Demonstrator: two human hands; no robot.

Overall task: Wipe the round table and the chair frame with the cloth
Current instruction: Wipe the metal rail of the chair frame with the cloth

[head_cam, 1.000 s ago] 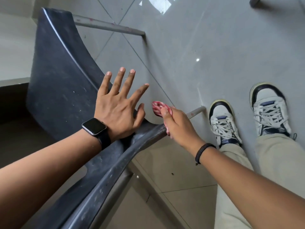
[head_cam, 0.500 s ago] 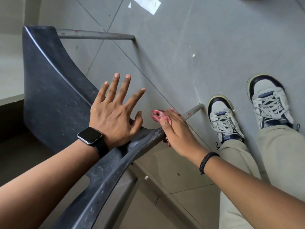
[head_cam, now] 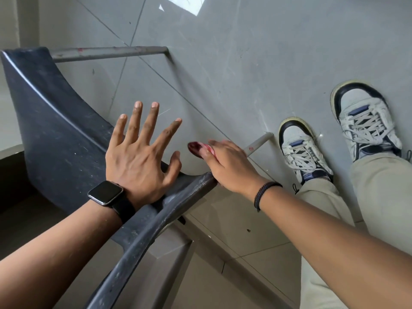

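A dark plastic chair (head_cam: 55,134) is tipped towards me, its dusty backrest edge running from the lower middle up to the centre. My left hand (head_cam: 138,157) rests its heel on that edge with the fingers spread and lifted. My right hand (head_cam: 229,166) is closed around a red cloth (head_cam: 198,149) and presses it on the grey metal chair leg (head_cam: 256,146) just past the backrest corner. Only the cloth's tip shows beyond my fingers. The round table is not in view.
A second grey metal leg (head_cam: 109,53) of the chair reaches the grey tiled floor (head_cam: 256,63) at the top. My two sneakers (head_cam: 303,152) stand on the floor at the right, close to the near leg's foot. A pale wall and dark skirting lie at the left.
My right hand with the cloth has slid a little down the metal leg towards the floor. My left hand has stayed spread on the backrest edge. The view has tilted.
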